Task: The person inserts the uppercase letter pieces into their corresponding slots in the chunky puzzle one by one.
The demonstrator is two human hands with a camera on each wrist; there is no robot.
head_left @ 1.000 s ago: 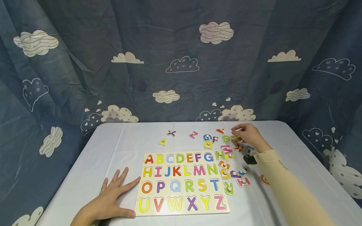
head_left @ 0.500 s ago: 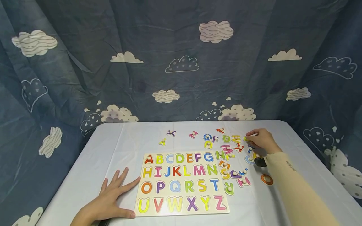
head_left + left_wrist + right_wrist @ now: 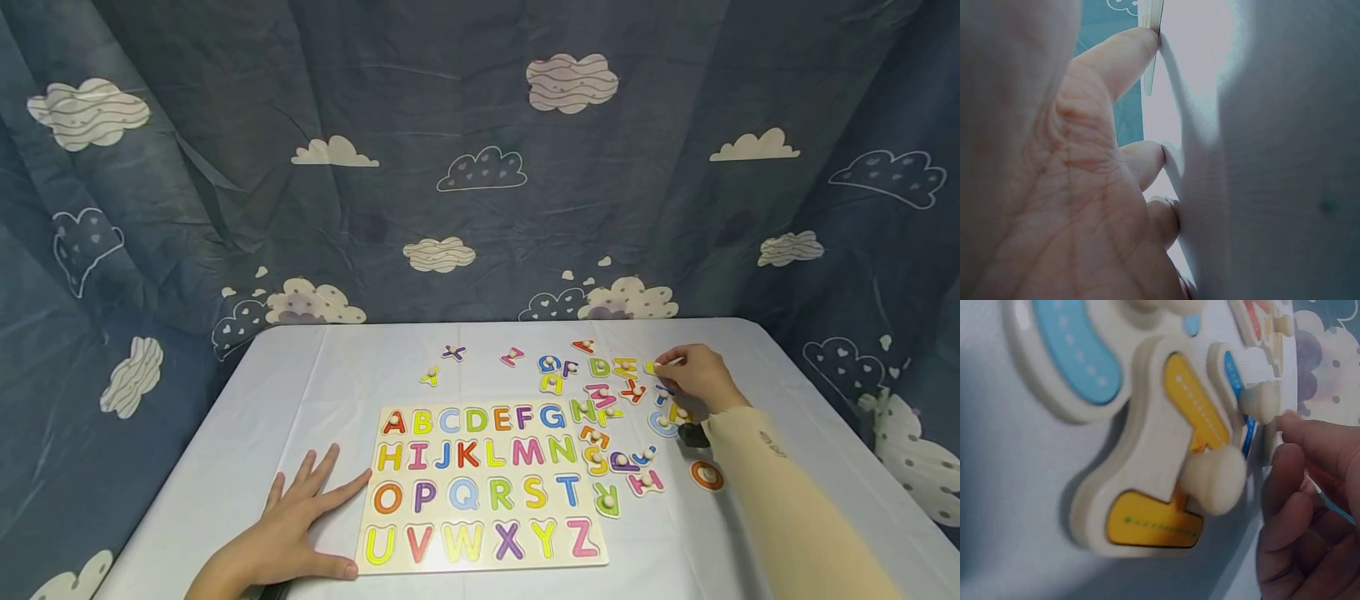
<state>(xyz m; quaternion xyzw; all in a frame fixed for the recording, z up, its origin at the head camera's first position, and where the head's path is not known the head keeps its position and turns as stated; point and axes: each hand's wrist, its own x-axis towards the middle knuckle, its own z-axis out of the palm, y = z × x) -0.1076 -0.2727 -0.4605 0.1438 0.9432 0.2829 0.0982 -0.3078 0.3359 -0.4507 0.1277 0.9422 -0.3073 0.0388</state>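
Observation:
A wooden alphabet board (image 3: 487, 567) lies on the white table, its slots showing printed letters A to Z. My left hand (image 3: 307, 500) rests flat beside it with the fingers spread and the index finger at the board's left edge (image 3: 1150, 19). Its palm (image 3: 1072, 187) presses on the cloth. My right hand (image 3: 663, 368) hovers over the loose knobbed letters to the right of the board, fingertips pinched on a small piece whose letter is hidden. In the right wrist view its curled fingers (image 3: 1297, 506) sit beside a yellow piece (image 3: 1166, 481) and a blue piece (image 3: 1072, 356).
Loose letters are scattered behind and to the right of the board: a purple X (image 3: 453, 352), a yellow Y (image 3: 431, 377), a green R (image 3: 606, 498), a pink H (image 3: 647, 482), an orange O (image 3: 707, 475). A blue cloud-print curtain (image 3: 480, 167) hangs behind the table.
My right hand moved right, from the pieces near the green D to the right end of the cluster, uncovering the orange O. The left hand stayed put.

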